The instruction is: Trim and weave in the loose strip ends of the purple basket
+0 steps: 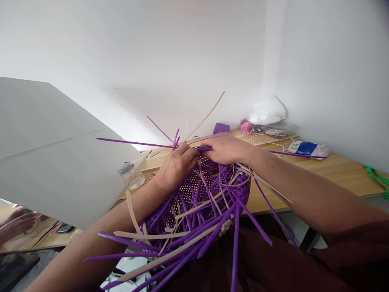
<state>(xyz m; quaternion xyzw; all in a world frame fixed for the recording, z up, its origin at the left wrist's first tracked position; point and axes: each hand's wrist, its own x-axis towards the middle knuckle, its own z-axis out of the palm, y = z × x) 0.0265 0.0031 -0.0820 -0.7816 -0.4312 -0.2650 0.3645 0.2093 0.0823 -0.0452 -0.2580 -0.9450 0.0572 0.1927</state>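
A half-woven basket (pixel 244 182) of purple and beige plastic strips rests close to my body, its open top tilted toward me. Many loose purple strip ends (pixel 236 243) and beige ones (pixel 152 234) stick out around its near rim and across its opening. My left hand (pixel 178 165) is closed at the far rim, its fingers pinching purple strips there. On the same rim, just to the right, my right hand (pixel 226 148) grips a bundle of purple strips (pixel 204 149). A long beige strip (pixel 209 110) rises beyond my hands. My fingertips are partly hidden.
A wooden table (pixel 270 194) lies beneath, against a white wall. On it are a glass jar (pixel 133 177), a tissue pack (pixel 308 149), a white plastic bag (pixel 269 111) and a purple woven piece (pixel 221 128). A grey partition (pixel 54 150) stands left; a co-worker's hands (pixel 22 224) show beyond it.
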